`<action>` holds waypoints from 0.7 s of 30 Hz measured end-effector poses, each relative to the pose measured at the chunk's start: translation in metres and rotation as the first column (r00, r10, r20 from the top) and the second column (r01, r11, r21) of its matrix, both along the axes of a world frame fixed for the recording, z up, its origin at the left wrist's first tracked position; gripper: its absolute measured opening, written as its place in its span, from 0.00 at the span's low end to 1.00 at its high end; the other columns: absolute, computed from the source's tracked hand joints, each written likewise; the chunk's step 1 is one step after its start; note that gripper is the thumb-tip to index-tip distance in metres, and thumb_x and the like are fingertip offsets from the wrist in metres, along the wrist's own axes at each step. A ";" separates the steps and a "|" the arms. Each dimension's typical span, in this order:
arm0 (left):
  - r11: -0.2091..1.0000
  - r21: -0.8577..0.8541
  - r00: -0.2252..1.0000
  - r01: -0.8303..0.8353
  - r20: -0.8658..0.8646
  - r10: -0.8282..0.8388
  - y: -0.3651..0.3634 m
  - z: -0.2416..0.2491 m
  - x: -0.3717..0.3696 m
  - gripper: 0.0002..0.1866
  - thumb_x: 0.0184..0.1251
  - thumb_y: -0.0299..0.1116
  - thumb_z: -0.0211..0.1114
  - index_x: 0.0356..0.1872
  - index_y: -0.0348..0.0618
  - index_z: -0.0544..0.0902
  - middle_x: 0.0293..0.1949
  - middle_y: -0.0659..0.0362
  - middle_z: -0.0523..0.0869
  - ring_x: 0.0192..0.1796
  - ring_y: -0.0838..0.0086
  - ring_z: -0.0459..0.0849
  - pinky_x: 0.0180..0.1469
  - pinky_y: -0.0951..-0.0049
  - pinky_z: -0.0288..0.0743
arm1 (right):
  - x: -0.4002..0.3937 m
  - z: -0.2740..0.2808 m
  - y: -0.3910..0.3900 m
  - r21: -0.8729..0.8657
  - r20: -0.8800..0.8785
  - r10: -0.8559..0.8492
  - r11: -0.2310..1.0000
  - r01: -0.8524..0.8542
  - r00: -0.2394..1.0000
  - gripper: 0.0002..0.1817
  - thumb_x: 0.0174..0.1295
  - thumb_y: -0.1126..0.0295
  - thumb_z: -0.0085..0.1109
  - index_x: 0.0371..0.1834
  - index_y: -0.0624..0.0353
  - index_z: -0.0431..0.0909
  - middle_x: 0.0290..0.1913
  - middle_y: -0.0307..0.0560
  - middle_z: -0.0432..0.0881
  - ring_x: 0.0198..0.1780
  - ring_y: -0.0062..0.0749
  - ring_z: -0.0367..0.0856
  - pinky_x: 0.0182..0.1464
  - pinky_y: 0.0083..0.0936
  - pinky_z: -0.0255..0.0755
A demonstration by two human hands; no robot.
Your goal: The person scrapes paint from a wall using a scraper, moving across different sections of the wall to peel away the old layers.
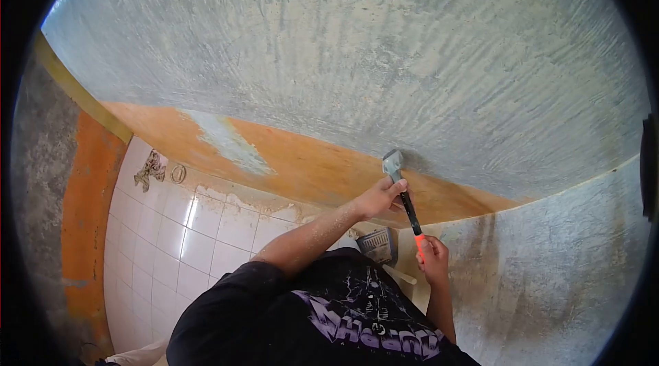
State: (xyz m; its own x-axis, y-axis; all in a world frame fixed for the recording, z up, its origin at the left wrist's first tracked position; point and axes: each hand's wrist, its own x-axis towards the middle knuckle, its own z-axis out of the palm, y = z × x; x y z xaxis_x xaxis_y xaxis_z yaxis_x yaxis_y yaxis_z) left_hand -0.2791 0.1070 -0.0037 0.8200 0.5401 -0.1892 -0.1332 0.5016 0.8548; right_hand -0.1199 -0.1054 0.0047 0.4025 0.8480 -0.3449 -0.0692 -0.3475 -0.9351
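Note:
A long-handled tool [410,211] with a grey head, a black shaft and an orange grip runs slantwise in front of the wall. Its head [392,162] is at the top, close to the lower edge of the rough grey part of the wall. My left hand [383,198] is closed round the shaft just below the head. Lower down, my right hand [432,257] is wrapped round the orange grip. Pale dust coats my left forearm.
Grey scraped wall [329,43] spans the top, with an orange band [309,160] beneath. Below are white floor tiles [206,242], a crumpled cloth [149,170] beside a ring-shaped item [178,174], and a dusty tray [376,246] near my body. Another stained wall [542,263] stands right.

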 end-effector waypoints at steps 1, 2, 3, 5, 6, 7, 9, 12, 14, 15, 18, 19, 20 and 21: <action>1.000 -0.014 1.000 -0.020 0.007 0.020 0.002 0.000 -0.006 0.19 0.81 0.50 0.48 0.50 0.44 0.71 0.47 0.55 0.84 0.52 0.66 0.86 0.52 0.62 0.81 | 0.000 -0.001 0.005 0.011 0.028 0.019 1.000 -0.019 0.999 0.15 0.72 0.63 0.57 0.51 0.65 0.78 0.19 0.34 0.70 0.16 0.14 0.64 0.17 0.15 0.57; 0.999 -0.025 0.999 -0.043 0.014 0.043 0.006 0.000 -0.013 0.19 0.81 0.51 0.48 0.50 0.44 0.71 0.47 0.56 0.84 0.52 0.66 0.86 0.52 0.63 0.81 | -0.005 0.001 0.013 0.005 0.013 0.022 1.000 -0.022 1.000 0.15 0.72 0.64 0.58 0.51 0.65 0.78 0.20 0.33 0.71 0.18 0.13 0.65 0.18 0.15 0.57; 0.999 -0.014 0.999 -0.043 0.028 0.043 0.012 -0.002 -0.022 0.19 0.81 0.52 0.48 0.50 0.45 0.72 0.47 0.56 0.84 0.51 0.67 0.86 0.51 0.63 0.81 | -0.016 0.001 0.021 0.001 -0.006 0.023 1.000 -0.023 1.000 0.15 0.71 0.64 0.60 0.51 0.66 0.79 0.20 0.32 0.71 0.19 0.12 0.66 0.20 0.15 0.57; 0.999 0.008 0.998 -0.050 0.042 0.050 0.022 -0.003 -0.041 0.21 0.80 0.54 0.48 0.50 0.46 0.73 0.45 0.58 0.85 0.49 0.70 0.86 0.50 0.65 0.81 | -0.028 -0.005 0.029 0.012 -0.029 0.044 0.999 -0.044 0.999 0.16 0.70 0.64 0.61 0.51 0.67 0.80 0.21 0.31 0.72 0.20 0.11 0.67 0.21 0.14 0.57; 0.999 0.017 0.999 -0.033 0.027 0.032 0.021 -0.001 -0.042 0.20 0.80 0.53 0.48 0.50 0.45 0.73 0.45 0.57 0.85 0.50 0.69 0.86 0.51 0.64 0.81 | -0.030 -0.006 0.028 0.023 -0.020 0.038 0.999 -0.037 0.999 0.16 0.70 0.64 0.61 0.51 0.67 0.80 0.21 0.31 0.72 0.20 0.11 0.67 0.21 0.14 0.57; 1.000 0.026 1.000 -0.015 0.010 0.015 0.019 0.002 -0.039 0.20 0.81 0.52 0.48 0.50 0.45 0.73 0.46 0.56 0.85 0.50 0.68 0.86 0.52 0.63 0.81 | -0.030 -0.005 0.023 0.035 -0.014 0.031 0.999 -0.031 0.999 0.16 0.71 0.64 0.61 0.51 0.67 0.79 0.21 0.31 0.72 0.20 0.11 0.67 0.21 0.14 0.57; 1.000 0.026 1.000 0.007 0.002 -0.007 0.015 0.004 -0.031 0.20 0.81 0.51 0.47 0.50 0.44 0.73 0.45 0.56 0.84 0.50 0.67 0.86 0.54 0.62 0.81 | -0.028 -0.001 0.017 0.029 -0.007 0.020 0.999 -0.020 1.000 0.15 0.71 0.64 0.59 0.51 0.66 0.79 0.21 0.32 0.72 0.19 0.12 0.66 0.20 0.15 0.57; 0.999 0.033 1.000 -0.008 0.017 0.007 0.017 0.001 -0.031 0.19 0.81 0.51 0.47 0.50 0.45 0.73 0.45 0.56 0.84 0.50 0.67 0.86 0.54 0.62 0.81 | -0.026 -0.001 0.020 0.031 0.033 0.037 0.999 -0.038 0.999 0.14 0.73 0.65 0.57 0.50 0.66 0.78 0.21 0.33 0.72 0.18 0.13 0.65 0.19 0.15 0.57; 0.997 0.075 0.999 -0.032 -0.005 0.033 0.028 -0.002 -0.054 0.19 0.81 0.51 0.46 0.50 0.45 0.72 0.45 0.56 0.84 0.50 0.67 0.86 0.53 0.62 0.81 | -0.037 -0.018 0.035 0.098 0.090 0.063 0.993 -0.072 0.994 0.14 0.72 0.65 0.57 0.49 0.66 0.79 0.21 0.32 0.72 0.18 0.13 0.66 0.19 0.15 0.57; 0.998 0.047 0.999 -0.043 0.017 0.043 0.029 -0.001 -0.058 0.19 0.81 0.51 0.46 0.49 0.46 0.73 0.45 0.57 0.84 0.50 0.68 0.86 0.52 0.63 0.80 | -0.040 -0.018 0.039 0.102 0.087 0.077 0.991 -0.086 0.993 0.14 0.72 0.65 0.57 0.49 0.67 0.79 0.21 0.32 0.72 0.18 0.13 0.66 0.19 0.15 0.57; 0.998 0.002 0.997 -0.068 0.045 0.068 0.032 0.000 -0.072 0.20 0.81 0.53 0.45 0.47 0.47 0.74 0.45 0.57 0.85 0.49 0.71 0.86 0.51 0.65 0.80 | -0.050 -0.015 0.045 0.093 0.050 0.097 0.991 -0.101 0.994 0.14 0.72 0.65 0.58 0.49 0.67 0.79 0.22 0.32 0.72 0.19 0.12 0.66 0.20 0.15 0.58; 0.998 0.013 0.997 -0.063 0.040 0.062 0.029 0.000 -0.066 0.20 0.81 0.53 0.45 0.47 0.47 0.74 0.45 0.58 0.85 0.50 0.71 0.86 0.51 0.65 0.80 | -0.048 -0.011 0.039 0.074 0.028 0.078 0.994 -0.080 0.997 0.14 0.72 0.65 0.58 0.49 0.67 0.78 0.22 0.32 0.72 0.19 0.13 0.66 0.20 0.15 0.58; 0.998 0.023 0.998 -0.058 0.039 0.057 0.027 -0.001 -0.061 0.20 0.81 0.53 0.45 0.47 0.47 0.74 0.45 0.58 0.85 0.50 0.71 0.86 0.52 0.65 0.79 | -0.047 -0.008 0.035 0.054 0.011 0.060 0.997 -0.060 0.998 0.14 0.72 0.65 0.58 0.49 0.67 0.78 0.23 0.32 0.72 0.20 0.13 0.66 0.20 0.15 0.58; 0.998 0.016 0.997 -0.056 0.050 0.055 0.027 -0.004 -0.058 0.20 0.81 0.53 0.45 0.48 0.46 0.74 0.46 0.58 0.85 0.50 0.71 0.85 0.51 0.65 0.80 | -0.048 -0.008 0.036 0.055 0.017 0.069 0.996 -0.070 0.997 0.14 0.72 0.65 0.58 0.49 0.67 0.78 0.23 0.32 0.73 0.20 0.13 0.66 0.20 0.15 0.58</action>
State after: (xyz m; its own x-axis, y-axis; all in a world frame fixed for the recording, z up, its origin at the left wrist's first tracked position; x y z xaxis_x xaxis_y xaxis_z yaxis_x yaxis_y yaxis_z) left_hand -0.3375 0.1339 -0.0073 0.7968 0.5879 -0.1396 -0.2027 0.4777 0.8548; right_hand -0.1682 -0.0691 -0.0037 0.3471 0.8918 -0.2904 -0.0324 -0.2980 -0.9540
